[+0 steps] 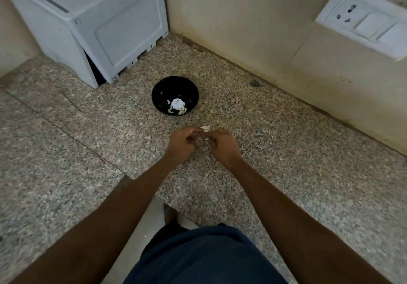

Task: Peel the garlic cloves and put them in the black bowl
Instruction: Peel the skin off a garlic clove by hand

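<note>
near the middle of the frame we have our left hand (pixel 184 143) and right hand (pixel 222 145) close together over the speckled surface (pixel 286 151), both grips grasping a garlic clove (pixel 205 128) whose pale skin shows between the fingertips. the black bowl (pixel 175 95) sits just above them in the frame, apart from the hands, with peeled cloves (pixel 177 107) already inside. we judge the clove could slip from the pinch and drop short of the bowl, or loose skin could fall in with the peeled ones.
</note>
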